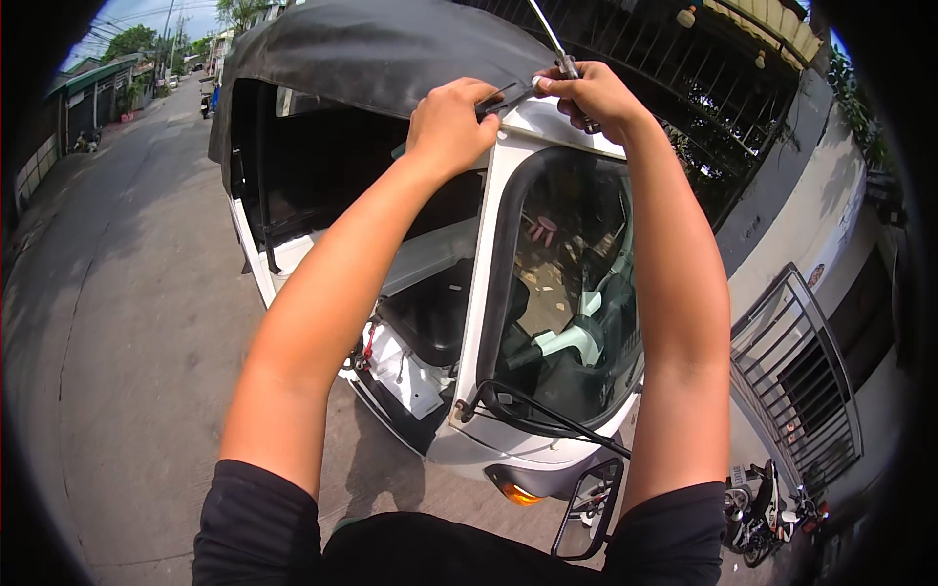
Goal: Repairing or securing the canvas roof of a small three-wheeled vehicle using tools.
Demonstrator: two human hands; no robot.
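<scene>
Canopy [381, 49], black and creased, over a small white vehicle [481, 254].
At its front corner, the left hand [451, 122] pinches a slim dark piece [492, 102]; the right hand [591, 98] grips a shiny metal tool [567, 66]. The right forearm [679, 273] hides the windshield's [547, 293] edge, near a barred gate [801, 371].

A pale plate [739, 476] on the motorcycle [765, 518] bears dark characters, too small to read surely. Dark marks on the wall [772, 200] are illegible.
</scene>
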